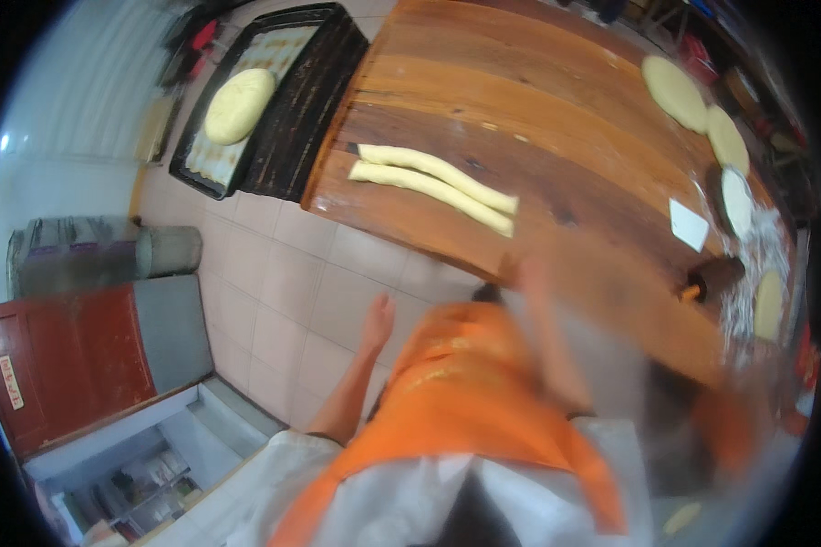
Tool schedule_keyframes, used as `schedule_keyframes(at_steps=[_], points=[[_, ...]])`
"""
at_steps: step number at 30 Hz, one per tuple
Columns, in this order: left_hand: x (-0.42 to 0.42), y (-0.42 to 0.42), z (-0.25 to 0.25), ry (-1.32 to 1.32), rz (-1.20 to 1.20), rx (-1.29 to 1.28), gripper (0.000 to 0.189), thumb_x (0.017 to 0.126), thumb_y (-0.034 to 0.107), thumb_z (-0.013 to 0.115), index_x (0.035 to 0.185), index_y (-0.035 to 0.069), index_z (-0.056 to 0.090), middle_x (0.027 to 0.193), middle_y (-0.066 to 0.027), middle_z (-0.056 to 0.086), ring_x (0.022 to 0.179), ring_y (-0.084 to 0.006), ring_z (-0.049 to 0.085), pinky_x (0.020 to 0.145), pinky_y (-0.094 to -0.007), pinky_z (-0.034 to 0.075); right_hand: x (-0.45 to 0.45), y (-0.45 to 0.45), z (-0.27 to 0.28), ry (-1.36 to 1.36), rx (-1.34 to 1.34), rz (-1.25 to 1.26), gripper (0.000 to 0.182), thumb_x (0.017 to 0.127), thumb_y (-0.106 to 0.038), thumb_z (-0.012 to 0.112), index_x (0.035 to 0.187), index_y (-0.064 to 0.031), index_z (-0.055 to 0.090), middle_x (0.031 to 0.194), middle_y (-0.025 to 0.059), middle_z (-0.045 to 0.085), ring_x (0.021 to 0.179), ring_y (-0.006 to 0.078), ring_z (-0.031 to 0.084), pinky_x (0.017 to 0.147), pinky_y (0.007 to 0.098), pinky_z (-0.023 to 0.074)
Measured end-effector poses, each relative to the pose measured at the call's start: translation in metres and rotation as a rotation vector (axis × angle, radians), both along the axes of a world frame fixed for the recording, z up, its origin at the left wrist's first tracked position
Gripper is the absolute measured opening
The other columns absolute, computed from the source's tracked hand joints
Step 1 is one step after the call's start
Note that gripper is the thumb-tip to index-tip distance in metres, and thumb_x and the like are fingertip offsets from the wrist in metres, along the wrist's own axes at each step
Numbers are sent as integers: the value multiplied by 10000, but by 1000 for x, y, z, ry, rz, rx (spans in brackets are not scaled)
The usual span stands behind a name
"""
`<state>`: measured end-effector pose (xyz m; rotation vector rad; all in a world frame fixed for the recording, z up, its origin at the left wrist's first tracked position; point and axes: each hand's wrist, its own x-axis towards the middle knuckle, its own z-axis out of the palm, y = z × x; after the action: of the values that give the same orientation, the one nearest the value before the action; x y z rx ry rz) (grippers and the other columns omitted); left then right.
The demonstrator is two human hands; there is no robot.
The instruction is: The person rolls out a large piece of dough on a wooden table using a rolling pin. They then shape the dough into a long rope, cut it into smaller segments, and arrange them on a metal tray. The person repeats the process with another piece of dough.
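Observation:
Two pale dough ropes (438,181) lie side by side near the front edge of the wooden table (451,75). My right hand (535,273), blurred, is at that edge close to the ropes' right ends; its fingers cannot be made out. Over the tiled floor, apart from the table, hangs my left hand (381,318), with nothing visible in it. A round dough piece (239,106) rests on the lined top tray (256,58) of a dark stack left of the table.
A white dough scraper (689,224), a dark rolling pin (718,277), flattened dough (674,92), a bowl of white powder (736,199) and plastic film (759,253) occupy the right side. A blurred person in orange (728,424) is at lower right. An open-topped cabinet (123,472) stands lower left.

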<state>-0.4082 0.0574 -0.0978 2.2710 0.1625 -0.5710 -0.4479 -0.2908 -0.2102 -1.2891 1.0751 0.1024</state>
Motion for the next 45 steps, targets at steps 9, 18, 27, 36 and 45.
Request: schedule_keyframes(at_steps=[9, 18, 27, 36, 45], points=[[262, -7, -29, -253, 191, -147, 451, 890, 248, 505, 1204, -69, 440, 1151, -207, 524, 1088, -261, 490, 919, -348, 381, 99, 3, -76, 33, -350, 339, 436, 816, -298, 629, 1119, -10, 506, 954, 69, 555, 757, 134, 510, 657, 288, 446], [307, -31, -37, 64, 192, -146, 403, 850, 253, 555, 1047, -96, 518, 1112, -275, 511, 1015, -337, 502, 851, -400, 390, 126, 65, 35, 46, 6, -559, 470, 842, -285, 613, 1186, -19, 434, 1031, 95, 513, 823, 151, 487, 697, 283, 431], [342, -57, -49, -163, 299, -115, 535, 816, 359, 614, 1129, -57, 490, 1120, -212, 530, 1024, -294, 514, 886, -382, 389, 175, 62, 82, -126, -347, -277, 496, 831, -319, 625, 1183, -29, 432, 1148, 141, 508, 1040, 236, 504, 849, 367, 435], [340, -57, -27, -82, 21, -72, 529, 813, 286, 647, 1147, -76, 455, 1032, -194, 561, 917, -239, 547, 799, -363, 463, 180, 86, 94, -28, -473, -171, 364, 781, -236, 651, 1043, -53, 478, 934, 141, 580, 890, 254, 565, 797, 362, 442], [210, -103, 120, 43, -539, -271, 506, 836, 142, 588, 1246, -35, 350, 1110, -196, 481, 959, -242, 513, 785, -371, 466, 38, 179, 185, -244, -383, -882, 448, 782, -249, 656, 1131, -41, 469, 1053, 136, 555, 991, 212, 528, 859, 325, 424]])
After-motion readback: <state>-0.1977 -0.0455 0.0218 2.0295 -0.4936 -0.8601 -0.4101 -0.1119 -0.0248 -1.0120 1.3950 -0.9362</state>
